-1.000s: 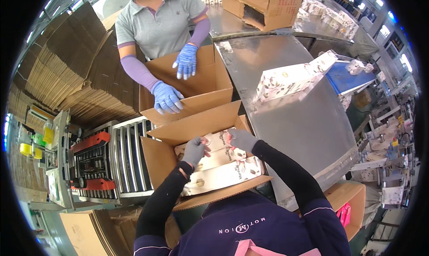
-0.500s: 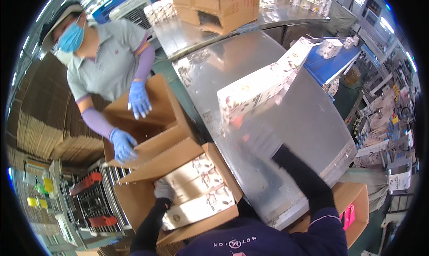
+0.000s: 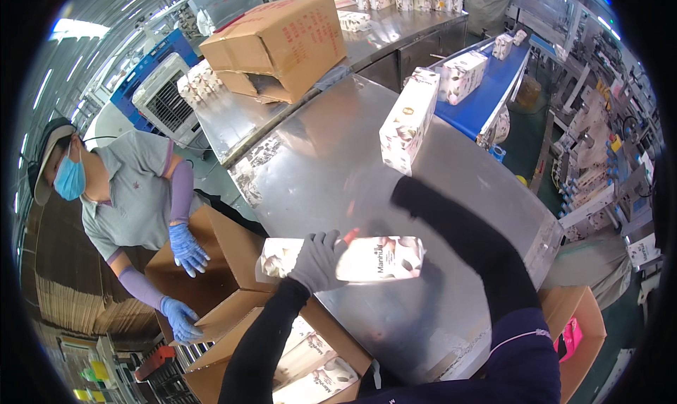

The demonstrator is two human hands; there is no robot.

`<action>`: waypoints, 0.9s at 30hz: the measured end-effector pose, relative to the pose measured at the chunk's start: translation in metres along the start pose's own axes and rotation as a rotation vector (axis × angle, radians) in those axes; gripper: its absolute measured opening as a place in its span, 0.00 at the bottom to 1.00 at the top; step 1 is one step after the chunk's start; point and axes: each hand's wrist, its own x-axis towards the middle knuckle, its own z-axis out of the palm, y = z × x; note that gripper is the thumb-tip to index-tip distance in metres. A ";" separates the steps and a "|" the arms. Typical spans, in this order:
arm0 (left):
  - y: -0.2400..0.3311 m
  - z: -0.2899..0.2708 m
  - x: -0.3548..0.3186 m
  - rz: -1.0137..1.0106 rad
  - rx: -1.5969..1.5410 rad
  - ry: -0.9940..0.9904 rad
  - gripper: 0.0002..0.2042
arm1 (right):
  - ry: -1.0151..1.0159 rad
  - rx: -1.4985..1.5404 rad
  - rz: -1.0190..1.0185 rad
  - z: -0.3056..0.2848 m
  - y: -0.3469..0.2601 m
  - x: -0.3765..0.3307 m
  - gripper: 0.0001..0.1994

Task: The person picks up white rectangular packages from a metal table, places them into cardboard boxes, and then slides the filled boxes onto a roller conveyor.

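My left hand (image 3: 316, 263), in a grey glove, is closed over the top of a long white pack with a flower print (image 3: 384, 258). That pack lies crosswise above the near left edge of the metal table (image 3: 451, 192). My right hand (image 3: 377, 191) is smeared by motion over the table, beyond the held pack, so its fingers cannot be made out. Another flower-printed pack (image 3: 409, 122) stands farther off, at the belt's end. Below my left forearm is an open carton (image 3: 345, 328) holding several similar packs (image 3: 317, 379).
On the left, a co-worker in blue gloves (image 3: 187, 249) has both hands at an open brown carton (image 3: 233, 245). A large carton (image 3: 275, 51) sits on the far table. Packs ride a blue conveyor belt (image 3: 462, 111). Another carton (image 3: 589, 333) with something pink is at lower right.
My left hand has come up from the carton to a pack over the table. My right hand has left the row of packs, which now stands apart from it. The view has shifted.
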 end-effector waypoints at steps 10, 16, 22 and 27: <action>0.028 0.001 0.014 -0.033 0.002 -0.009 0.44 | 0.305 -0.444 0.482 -0.009 0.090 0.061 0.18; 0.040 -0.001 -0.004 -0.035 0.011 0.016 0.41 | 0.341 -0.076 0.483 0.039 -0.027 0.015 0.43; 0.086 -0.044 -0.065 0.118 -0.038 0.365 0.28 | 0.128 0.052 0.783 0.036 -0.059 -0.126 0.43; 0.137 -0.137 -0.157 0.038 -0.367 0.647 0.32 | 0.568 0.720 1.011 0.089 -0.008 -0.242 0.31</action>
